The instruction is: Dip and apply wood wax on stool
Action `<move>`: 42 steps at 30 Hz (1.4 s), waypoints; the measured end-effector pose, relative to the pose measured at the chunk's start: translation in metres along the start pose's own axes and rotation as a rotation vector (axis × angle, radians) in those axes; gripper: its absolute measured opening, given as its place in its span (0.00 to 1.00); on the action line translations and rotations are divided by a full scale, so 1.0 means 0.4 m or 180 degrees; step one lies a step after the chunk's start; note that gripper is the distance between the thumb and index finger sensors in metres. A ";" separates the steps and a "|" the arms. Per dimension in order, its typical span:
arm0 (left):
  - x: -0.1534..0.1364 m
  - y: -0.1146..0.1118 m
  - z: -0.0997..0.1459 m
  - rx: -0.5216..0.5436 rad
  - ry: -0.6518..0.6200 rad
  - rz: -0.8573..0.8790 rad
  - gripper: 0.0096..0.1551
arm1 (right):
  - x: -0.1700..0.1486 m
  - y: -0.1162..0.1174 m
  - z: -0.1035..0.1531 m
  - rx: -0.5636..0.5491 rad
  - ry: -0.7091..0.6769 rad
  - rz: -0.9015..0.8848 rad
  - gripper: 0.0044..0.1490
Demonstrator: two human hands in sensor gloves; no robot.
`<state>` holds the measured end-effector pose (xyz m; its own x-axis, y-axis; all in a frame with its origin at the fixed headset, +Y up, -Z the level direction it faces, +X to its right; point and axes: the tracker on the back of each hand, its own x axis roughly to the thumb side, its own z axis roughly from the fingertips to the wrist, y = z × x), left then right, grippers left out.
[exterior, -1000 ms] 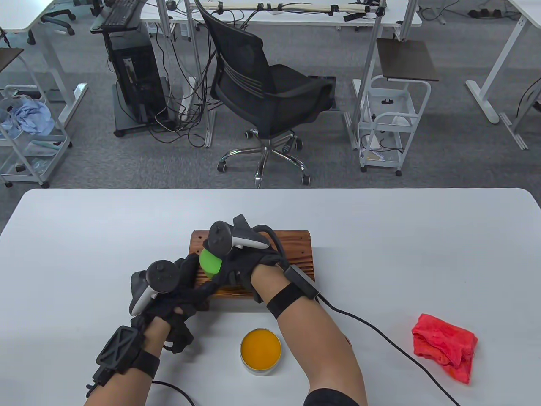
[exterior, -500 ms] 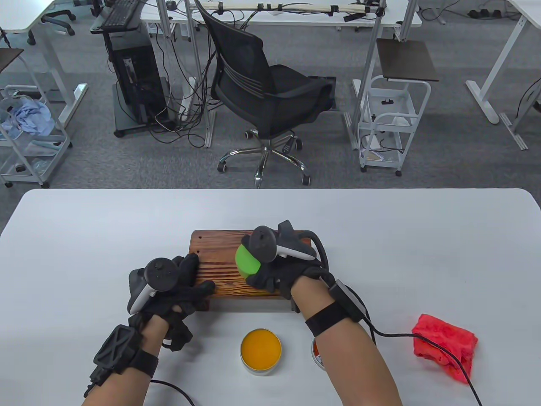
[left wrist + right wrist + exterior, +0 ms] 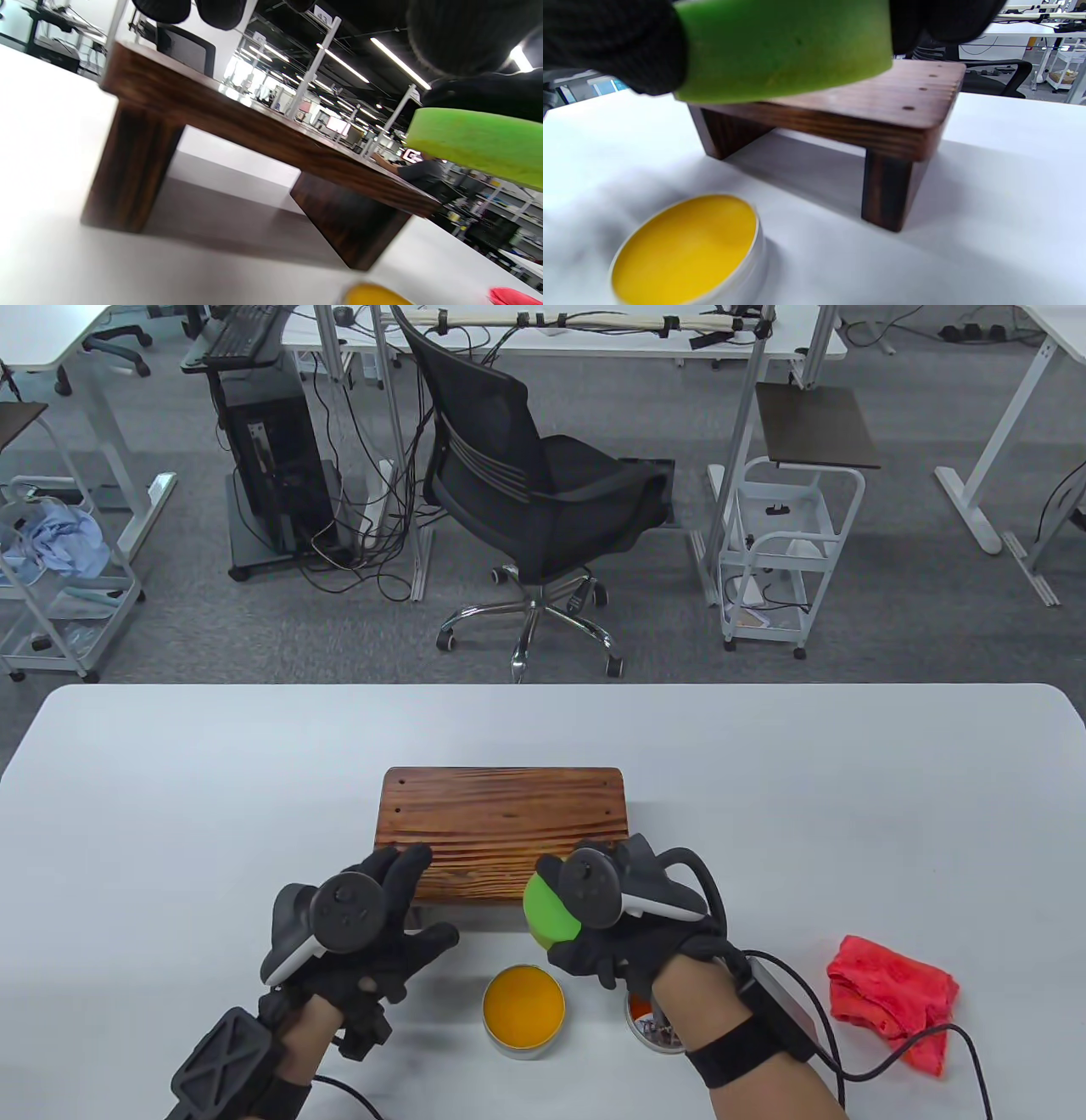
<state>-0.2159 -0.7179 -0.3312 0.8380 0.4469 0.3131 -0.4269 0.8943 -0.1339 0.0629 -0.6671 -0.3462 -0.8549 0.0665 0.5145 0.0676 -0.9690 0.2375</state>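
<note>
The dark wooden stool (image 3: 505,814) stands mid-table, its top bare. My right hand (image 3: 594,950) grips a round green sponge (image 3: 550,909) just off the stool's near edge, lifted above the table. Right below and nearer sits the open tin of yellow wax (image 3: 523,1008). In the right wrist view the sponge (image 3: 785,46) hangs over the tin (image 3: 687,250), in front of the stool (image 3: 882,106). My left hand (image 3: 416,899) is open with its fingers spread, their tips over the stool's near left corner. Contact there is unclear. The left wrist view shows the stool (image 3: 237,123) and sponge (image 3: 475,148).
A crumpled red cloth (image 3: 891,1001) lies at the right of the table. The tin's lid (image 3: 649,1027) peeks out beside my right wrist. Glove cables trail off the near edge. An office chair (image 3: 534,500) stands beyond the table.
My right hand swept the sponge rightward across the stool top, then drew it back off the near edge toward the tin. My left hand let go of the left corner and pulled back, fingers spread.
</note>
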 end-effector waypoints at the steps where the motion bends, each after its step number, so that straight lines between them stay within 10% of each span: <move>1: 0.006 -0.011 0.008 -0.0059 -0.0018 0.0008 0.67 | 0.003 0.009 0.008 0.0008 -0.0014 0.0014 0.67; 23: 0.011 -0.256 0.035 -0.1005 -0.0150 -0.0330 0.67 | 0.067 0.176 0.018 0.0465 -0.0185 0.0251 0.65; 42: 0.007 -0.322 0.002 -0.1552 -0.0099 -0.0433 0.52 | 0.160 0.190 -0.021 0.0712 -0.0193 0.1070 0.58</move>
<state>-0.1588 -0.8319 -0.3125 0.8613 0.3316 0.3850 -0.1001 0.8536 -0.5112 0.0090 -0.7385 -0.3024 -0.7348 -0.2248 0.6400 0.4539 -0.8640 0.2177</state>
